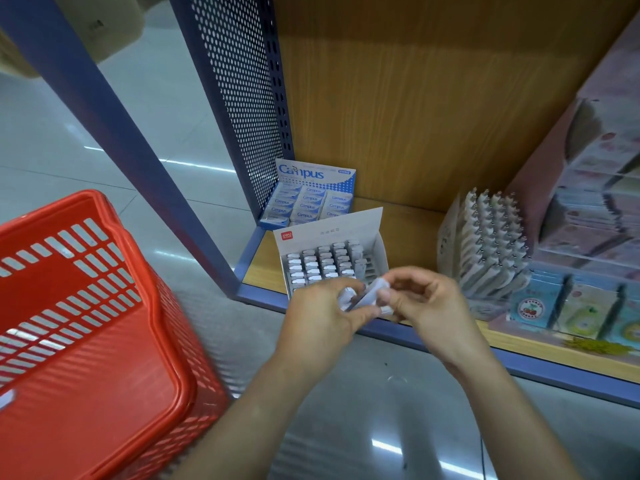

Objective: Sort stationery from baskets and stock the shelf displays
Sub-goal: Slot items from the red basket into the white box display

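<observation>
Grey floor point(346, 427), wooden shelf point(415, 216); left hand point(322, 320), right hand point(429, 306), fingers point(412, 282) tight around white packets point(372, 291)

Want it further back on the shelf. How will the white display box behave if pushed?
The white display box looks like thin card, so it probably flexes if pushed high on its flap. Nearly full of small white items, it likely slides as one block on the smooth shelf.

The basket point(41, 289) stands on the floor point(346, 410), left of the shelf point(263, 265). On the shelf: eraser box point(311, 195) in the far left corner (against the side panel point(242, 98)), open box point(329, 258) directly nearer, pen rack point(488, 244) to its right, card packets point(571, 306) rightmost.
</observation>
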Demonstrator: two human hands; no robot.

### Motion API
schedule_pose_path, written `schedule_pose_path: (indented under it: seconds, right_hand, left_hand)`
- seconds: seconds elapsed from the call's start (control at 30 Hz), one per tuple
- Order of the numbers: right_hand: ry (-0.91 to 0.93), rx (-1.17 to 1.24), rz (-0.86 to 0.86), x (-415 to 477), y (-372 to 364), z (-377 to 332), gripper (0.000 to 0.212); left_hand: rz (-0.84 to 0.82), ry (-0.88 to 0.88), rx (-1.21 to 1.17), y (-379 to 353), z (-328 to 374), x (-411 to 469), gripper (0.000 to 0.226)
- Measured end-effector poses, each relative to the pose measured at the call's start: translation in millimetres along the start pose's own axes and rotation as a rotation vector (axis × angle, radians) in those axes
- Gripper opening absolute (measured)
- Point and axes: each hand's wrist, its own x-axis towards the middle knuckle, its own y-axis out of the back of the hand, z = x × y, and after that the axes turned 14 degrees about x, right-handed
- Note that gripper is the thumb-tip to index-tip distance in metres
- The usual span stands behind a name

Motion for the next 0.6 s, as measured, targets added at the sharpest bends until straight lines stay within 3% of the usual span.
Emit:
schedule_pose_path:
  seconds: [0.13,0.27,0.6]
  right_hand:
    - [0.118,-0.070,0.212,30,15,8,0.021]
    - [0.146,-0.294,0.152,52,15,28,0.014]
    - [0.243,-0.676,0.018,58,8,31,0.017]
  left_hand:
    - [0.076,0.121,-0.012,8,-18,9,0.007]
    - [0.076,0.200,0.236,10,-40,9,0.006]
    - [0.064,0.233,0.270,7,-49,14,0.005]
